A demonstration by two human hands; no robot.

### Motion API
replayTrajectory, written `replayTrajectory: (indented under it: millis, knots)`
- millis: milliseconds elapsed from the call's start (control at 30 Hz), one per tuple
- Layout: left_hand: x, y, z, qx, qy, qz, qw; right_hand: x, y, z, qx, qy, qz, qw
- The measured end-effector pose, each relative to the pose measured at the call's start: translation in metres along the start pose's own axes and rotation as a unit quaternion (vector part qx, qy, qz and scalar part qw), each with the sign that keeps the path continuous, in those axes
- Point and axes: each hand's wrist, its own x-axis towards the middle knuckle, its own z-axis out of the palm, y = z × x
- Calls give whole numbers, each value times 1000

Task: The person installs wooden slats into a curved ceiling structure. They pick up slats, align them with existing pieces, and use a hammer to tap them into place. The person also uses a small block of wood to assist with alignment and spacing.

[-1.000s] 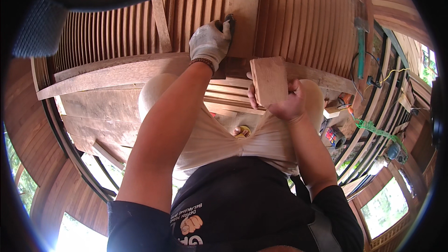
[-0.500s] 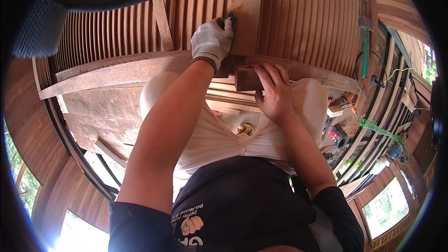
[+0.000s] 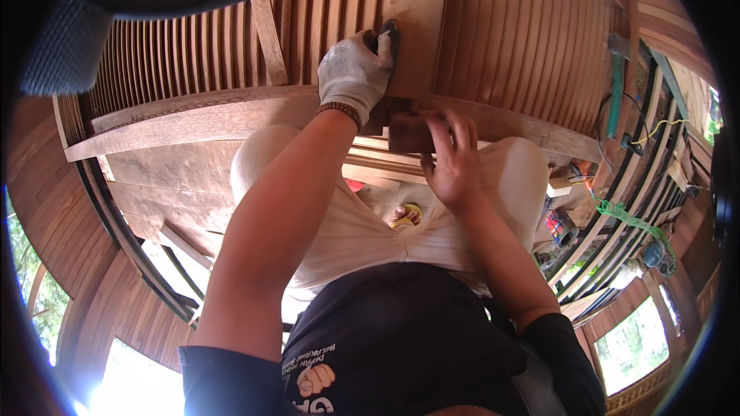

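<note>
My left hand [image 3: 357,69] wears a pale work glove with dark fingertips. It rests closed against the left edge of a flat wooden board [image 3: 417,27] in a slatted wooden panel [image 3: 497,31]. Whatever its fingers hold, if anything, is hidden. My bare right hand [image 3: 453,156] grips a brown wooden block [image 3: 409,133] by its right end, fingers over the top and thumb below. That block sits just on my side of the panel's curved front rail [image 3: 231,117], between my knees.
A diagonal wooden strip [image 3: 265,27] lies over the slats at left. On the right are a green-handled hammer [image 3: 617,81], a green cord [image 3: 632,216], a yellow cable [image 3: 659,131] and a tin can [image 3: 562,226]. Thin wooden strips [image 3: 385,160] lie below the block.
The view has shifted slightly. My right hand's fingers have moved a little on the block. My left hand stays at the board's edge.
</note>
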Motion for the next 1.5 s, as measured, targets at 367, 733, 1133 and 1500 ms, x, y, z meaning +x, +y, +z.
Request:
replayTrajectory:
  millis: [367, 733, 1133, 1500]
  knots:
    - [1, 0, 3, -7, 14, -20, 1000, -5, 9, 1, 15, -19, 74, 997]
    - [1, -2, 7, 2, 36, -8, 999, -6, 12, 3, 46, -6, 72, 996]
    - [1, 2, 7, -7, 31, -23, 999, 2, 9, -10, 116, -67, 132, 982]
    - [1, -1, 6, 10, 27, -29, 999, 2, 6, -5, 128, -23, 127, 983]
